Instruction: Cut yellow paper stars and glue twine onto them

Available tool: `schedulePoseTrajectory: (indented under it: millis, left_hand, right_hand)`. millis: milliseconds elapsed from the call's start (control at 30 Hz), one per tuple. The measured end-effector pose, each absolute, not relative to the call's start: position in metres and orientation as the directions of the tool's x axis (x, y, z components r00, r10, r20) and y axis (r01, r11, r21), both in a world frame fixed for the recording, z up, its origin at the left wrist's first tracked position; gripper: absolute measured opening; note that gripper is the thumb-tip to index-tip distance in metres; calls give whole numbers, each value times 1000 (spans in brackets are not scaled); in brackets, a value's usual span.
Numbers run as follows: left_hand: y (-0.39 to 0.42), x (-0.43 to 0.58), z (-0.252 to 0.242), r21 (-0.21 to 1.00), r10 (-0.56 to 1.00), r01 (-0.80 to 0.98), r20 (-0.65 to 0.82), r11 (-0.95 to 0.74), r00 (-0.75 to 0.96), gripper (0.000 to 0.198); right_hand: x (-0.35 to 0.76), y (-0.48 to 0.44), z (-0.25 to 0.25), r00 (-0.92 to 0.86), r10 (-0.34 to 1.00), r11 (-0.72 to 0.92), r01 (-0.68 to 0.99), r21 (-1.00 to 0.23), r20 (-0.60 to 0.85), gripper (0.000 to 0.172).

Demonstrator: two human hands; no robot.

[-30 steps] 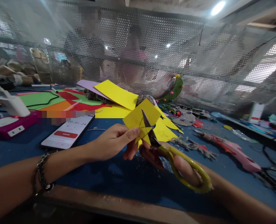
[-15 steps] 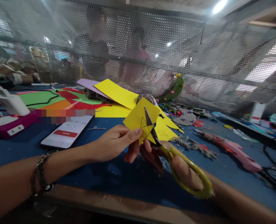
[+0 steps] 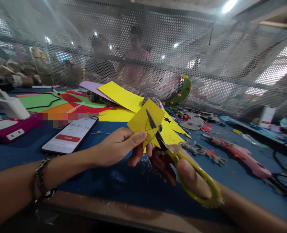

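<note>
My left hand [image 3: 118, 147] pinches a small yellow paper square [image 3: 143, 121] with a star drawn on it, holding it up above the blue table. My right hand [image 3: 182, 168] grips yellow-handled scissors [image 3: 194, 181], thumb through the loop. The dark blades [image 3: 154, 129] lie across the paper, cutting into it along the star lines.
A phone [image 3: 69, 135] showing a timer lies left of my hands. Coloured paper sheets [image 3: 68, 105] and a large yellow sheet [image 3: 120, 95] lie behind. A pink glue gun [image 3: 242, 157] and scraps lie right. A perforated screen [image 3: 206, 58] stands at the back, people behind it.
The scissor blades have shifted slightly on the paper as they cut. The people behind the screen have moved. The phone timer has advanced.
</note>
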State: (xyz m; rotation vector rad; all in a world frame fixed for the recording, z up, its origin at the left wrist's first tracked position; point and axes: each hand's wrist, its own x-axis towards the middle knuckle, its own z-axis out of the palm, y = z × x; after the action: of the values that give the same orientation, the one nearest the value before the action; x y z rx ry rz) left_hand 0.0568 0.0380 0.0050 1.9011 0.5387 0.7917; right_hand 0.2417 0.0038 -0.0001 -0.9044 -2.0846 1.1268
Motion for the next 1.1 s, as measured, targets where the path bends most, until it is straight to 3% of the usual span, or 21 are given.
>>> schedulePoseTrajectory:
  millis: [333, 533, 900, 1100]
  left_hand:
    - [39, 56, 4, 917, 672, 23, 275, -398, 687, 40]
    - [39, 57, 5, 929, 688, 12, 264, -369, 676, 40]
    - [41, 59, 5, 940, 702, -111, 317, -323, 638, 34]
    - [46, 57, 3, 934, 796, -154, 356, -323, 490, 29]
  right_hand:
    - [241, 4, -1, -552, 807, 437, 315, -843, 212, 54]
    - [240, 4, -2, -497, 854, 374, 377, -847, 156, 57]
    - [240, 7, -3, -458, 867, 413, 435, -800, 199, 53]
    - [243, 8, -4, -381, 911, 334, 451, -828, 160, 55]
